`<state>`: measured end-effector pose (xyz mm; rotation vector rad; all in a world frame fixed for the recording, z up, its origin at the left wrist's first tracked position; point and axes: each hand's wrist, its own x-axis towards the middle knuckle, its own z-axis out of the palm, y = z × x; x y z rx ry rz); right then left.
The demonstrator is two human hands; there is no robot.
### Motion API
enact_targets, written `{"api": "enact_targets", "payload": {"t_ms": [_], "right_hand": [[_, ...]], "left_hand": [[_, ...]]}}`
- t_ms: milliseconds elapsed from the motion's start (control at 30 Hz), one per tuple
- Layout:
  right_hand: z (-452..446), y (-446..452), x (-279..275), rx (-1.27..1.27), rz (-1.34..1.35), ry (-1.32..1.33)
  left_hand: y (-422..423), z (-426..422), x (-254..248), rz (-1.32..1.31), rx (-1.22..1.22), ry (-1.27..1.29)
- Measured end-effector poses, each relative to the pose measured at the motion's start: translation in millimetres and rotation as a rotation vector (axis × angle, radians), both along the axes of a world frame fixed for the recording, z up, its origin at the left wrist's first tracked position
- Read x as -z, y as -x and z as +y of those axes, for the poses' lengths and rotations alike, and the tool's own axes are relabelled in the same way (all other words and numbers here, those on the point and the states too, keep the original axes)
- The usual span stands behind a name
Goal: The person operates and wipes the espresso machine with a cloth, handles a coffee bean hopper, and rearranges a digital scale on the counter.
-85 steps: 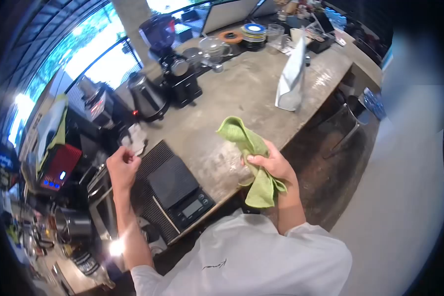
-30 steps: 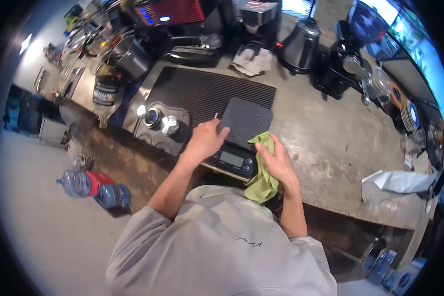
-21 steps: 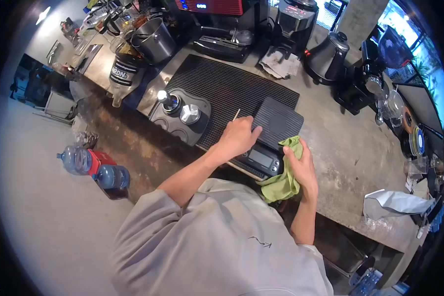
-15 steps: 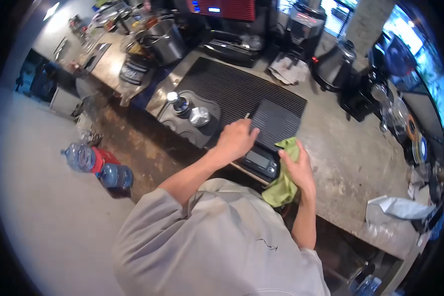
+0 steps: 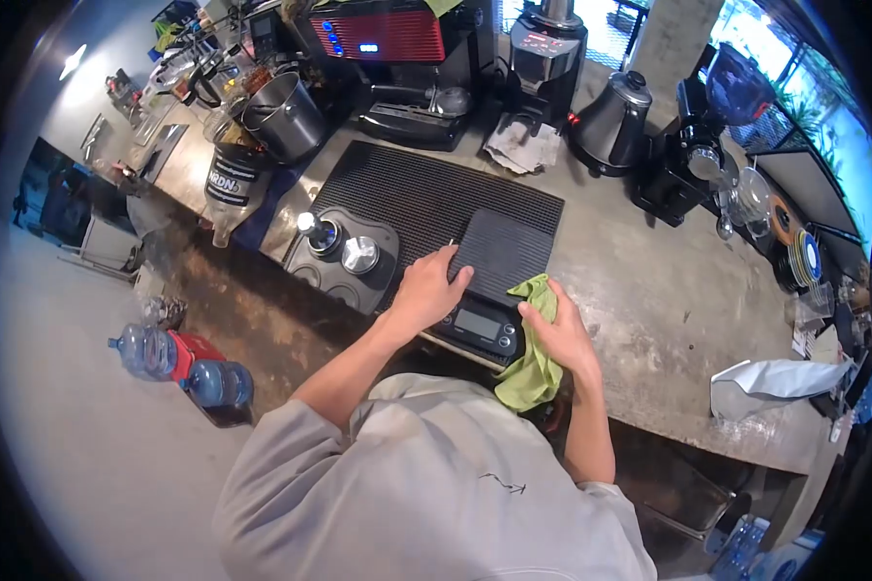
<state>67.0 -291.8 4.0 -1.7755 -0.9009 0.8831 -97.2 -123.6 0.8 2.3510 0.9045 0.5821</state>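
A black digital scale with a display lies on the ribbed black mat near the counter's front edge. My left hand is bent at the scale's left edge, thumb over its surface and fingers partly hidden. A thin pale tip shows past those fingers; I cannot make out what it is. My right hand is closed on a green cloth at the scale's right side, the cloth hanging over the counter edge. Left of the scale, a grey tamping mat holds a silver round tool and a dark-topped one.
An espresso machine stands behind the mat, with a grinder, a kettle and another grinder to its right. A metal pitcher stands back left. A silvery bag lies at right; water jugs stand left.
The camera view has shifted, so the counter appears further left. Both hands keep nearly the same place at the scale, and the green cloth stays in my right hand.
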Motion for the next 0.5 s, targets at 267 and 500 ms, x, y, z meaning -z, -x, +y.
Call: {"api": "enact_targets", "payload": {"t_ms": [267,500], "right_hand": [[-7,1,-3,0.144,-0.056,-0.028],[-2,9,4,0.059,-0.127,0.060]], "left_hand": [[-3,6,-1,0.114,0.065,0.159],[1,12,-9,0.189,0.029,0.157]]}}
